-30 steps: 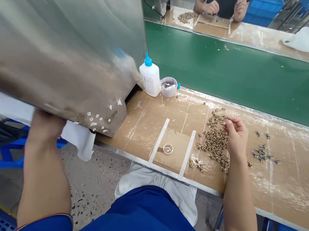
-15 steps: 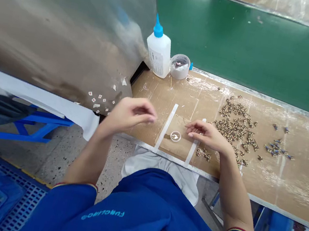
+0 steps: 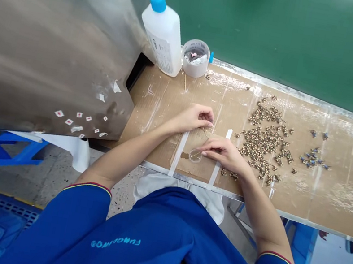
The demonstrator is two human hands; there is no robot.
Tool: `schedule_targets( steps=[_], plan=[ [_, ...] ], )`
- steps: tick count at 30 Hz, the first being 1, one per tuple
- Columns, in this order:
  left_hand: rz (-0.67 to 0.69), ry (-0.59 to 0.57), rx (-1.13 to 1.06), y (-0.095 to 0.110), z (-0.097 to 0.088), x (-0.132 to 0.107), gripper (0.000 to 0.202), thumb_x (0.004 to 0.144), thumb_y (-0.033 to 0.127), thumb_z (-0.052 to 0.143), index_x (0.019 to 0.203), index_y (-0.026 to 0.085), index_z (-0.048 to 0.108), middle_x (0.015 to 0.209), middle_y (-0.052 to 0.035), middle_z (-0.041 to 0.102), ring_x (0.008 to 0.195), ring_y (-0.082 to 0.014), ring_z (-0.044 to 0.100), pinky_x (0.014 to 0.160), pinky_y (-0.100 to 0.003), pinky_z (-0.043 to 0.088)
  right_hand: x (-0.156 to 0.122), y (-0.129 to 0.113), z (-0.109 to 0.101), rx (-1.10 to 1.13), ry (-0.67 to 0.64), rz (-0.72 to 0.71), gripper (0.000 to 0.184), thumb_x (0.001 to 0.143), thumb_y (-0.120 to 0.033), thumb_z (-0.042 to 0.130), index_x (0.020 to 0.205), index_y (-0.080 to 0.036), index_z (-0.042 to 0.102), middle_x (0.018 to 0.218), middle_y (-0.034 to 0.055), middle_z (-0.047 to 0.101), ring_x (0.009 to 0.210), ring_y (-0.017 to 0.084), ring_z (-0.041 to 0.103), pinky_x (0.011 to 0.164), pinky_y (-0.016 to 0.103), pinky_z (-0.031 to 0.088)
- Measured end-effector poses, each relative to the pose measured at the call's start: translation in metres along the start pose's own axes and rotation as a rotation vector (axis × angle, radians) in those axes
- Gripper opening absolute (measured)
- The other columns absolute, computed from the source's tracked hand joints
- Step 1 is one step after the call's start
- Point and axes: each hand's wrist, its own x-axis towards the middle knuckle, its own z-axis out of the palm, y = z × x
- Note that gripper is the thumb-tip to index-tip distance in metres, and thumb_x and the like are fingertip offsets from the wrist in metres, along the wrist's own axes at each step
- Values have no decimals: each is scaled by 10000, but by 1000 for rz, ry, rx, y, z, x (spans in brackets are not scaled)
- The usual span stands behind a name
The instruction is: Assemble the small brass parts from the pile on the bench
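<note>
My left hand (image 3: pixel 199 118) is closed in a pinch above the cardboard, between two strips of white tape. Something tiny shows below its fingertips, too small to name. Just below and to the right, my right hand (image 3: pixel 219 152) pinches a thin wooden stick (image 3: pixel 196 154). The stick's end lies over a small clear round dish (image 3: pixel 195 159) on the cardboard. To the right of my right hand spreads a heap of small brass-coloured metal parts (image 3: pixel 265 143), with a few more beside the wrist.
A white bottle (image 3: pixel 165 41) with a blue nozzle and a tape roll (image 3: pixel 195 65) holding scraps stand at the back left. Several blue-tipped parts (image 3: pixel 313 158) lie right. A metal panel (image 3: pixel 57 52) with small stickers borders the left; a green surface (image 3: pixel 274 40) lies behind.
My left hand has moved right and now pinches near the right hand. My right hand has shifted slightly left to the round dish, with the stick now visible in it. The view has shifted.
</note>
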Motion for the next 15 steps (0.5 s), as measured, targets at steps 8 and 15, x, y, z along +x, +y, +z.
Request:
schedule_targets(
  steps=[8,15],
  plan=[
    [20,74,43,-6,1,-1,119,776,178,757,770,127,650,680,15,639,638,-87,570,671,-236,481,0,-7,11,-283,32,-249,185,1034,-317,627,1032,-234,792,1064,73,714,936,153,676,785,310,554],
    [74,77,127,-8,4,-1,78,787,145,728,757,133,656,691,13,650,648,-89,574,670,-228,477,-5,-15,12,-578,114,-310,231,1063,-211,531,987,-237,748,1002,70,685,874,169,617,772,329,510]
  ],
)
